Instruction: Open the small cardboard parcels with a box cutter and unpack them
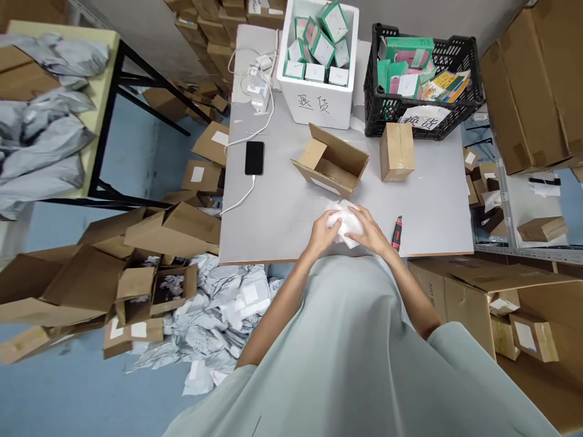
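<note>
Near the table's front edge, my left hand [323, 232] and my right hand [368, 229] both grip a crumpled white wrapped bundle [345, 221], one from each side. What the white wrapping covers, if anything, is hidden. Just beyond my hands an opened cardboard box [334, 162] stands with its flaps up and its inside bare. A taped small carton [397, 153] is upright to its right. To the right of my right hand lies a red and black utility knife [397, 233].
On the grey table [282, 200] a black phone [254, 158] lies with a white cable plugged in. A white foam box [317, 106] of green-edged cartons and a black crate [423, 79] stand at the back. Grey plastic bags [214, 315] and open cartons [173, 227] cover the floor at left.
</note>
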A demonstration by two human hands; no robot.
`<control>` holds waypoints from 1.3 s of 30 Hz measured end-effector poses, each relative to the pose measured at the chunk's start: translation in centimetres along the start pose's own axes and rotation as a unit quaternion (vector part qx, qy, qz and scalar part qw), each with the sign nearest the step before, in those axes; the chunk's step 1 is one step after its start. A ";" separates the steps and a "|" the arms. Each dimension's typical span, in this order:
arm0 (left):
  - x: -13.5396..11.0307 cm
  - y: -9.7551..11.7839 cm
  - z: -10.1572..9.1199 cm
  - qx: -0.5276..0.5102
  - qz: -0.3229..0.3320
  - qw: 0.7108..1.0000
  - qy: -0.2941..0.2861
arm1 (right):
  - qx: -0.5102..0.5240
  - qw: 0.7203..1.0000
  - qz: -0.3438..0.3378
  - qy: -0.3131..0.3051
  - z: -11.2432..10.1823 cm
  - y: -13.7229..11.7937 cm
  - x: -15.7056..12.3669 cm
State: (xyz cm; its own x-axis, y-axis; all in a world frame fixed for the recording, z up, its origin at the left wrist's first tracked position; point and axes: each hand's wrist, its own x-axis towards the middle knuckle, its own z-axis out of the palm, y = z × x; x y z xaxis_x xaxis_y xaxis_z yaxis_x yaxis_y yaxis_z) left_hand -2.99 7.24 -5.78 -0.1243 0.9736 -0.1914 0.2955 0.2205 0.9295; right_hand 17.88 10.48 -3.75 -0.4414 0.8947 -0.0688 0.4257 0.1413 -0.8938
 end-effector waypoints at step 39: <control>0.8 -0.8 -9.9 0.363 0.045 0.928 0.069 | -0.267 0.957 0.110 -0.021 4.0 -6.2 13.0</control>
State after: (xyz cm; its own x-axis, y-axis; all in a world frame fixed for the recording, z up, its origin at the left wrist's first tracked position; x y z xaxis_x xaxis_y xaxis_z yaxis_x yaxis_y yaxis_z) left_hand -12.69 7.28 -3.52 -0.1724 0.9844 -0.0344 0.8648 0.1680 0.4732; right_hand 6.29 19.58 -0.84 -0.3204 0.9118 -0.2568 0.8502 0.1573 -0.5023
